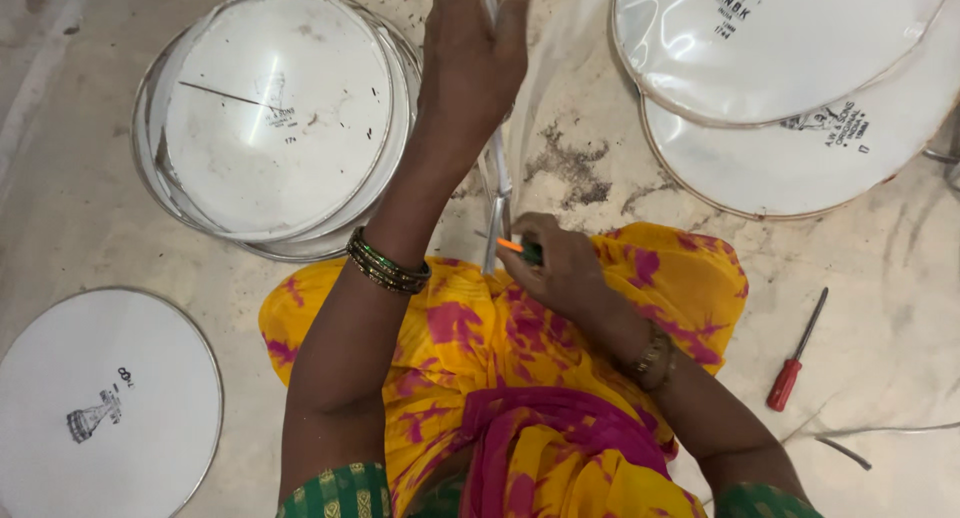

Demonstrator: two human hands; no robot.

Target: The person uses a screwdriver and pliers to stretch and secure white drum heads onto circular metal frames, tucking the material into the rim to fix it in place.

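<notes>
The person is sitting on the floor and holding a thin metal hoop [497, 178] upright on edge, in the middle of the scene, above the yellow-and-pink cloth [470, 328] on the lap. The left hand [470, 63] is wrapping around its far part, fingers pressed against the rim. The right hand [560, 268] is gripping an orange-and-green tool [520, 248] against its near part. The hoop is probably light, stiff and a little springy, best held at the rim. A red screwdriver [792, 363] is lying on the right.
</notes>
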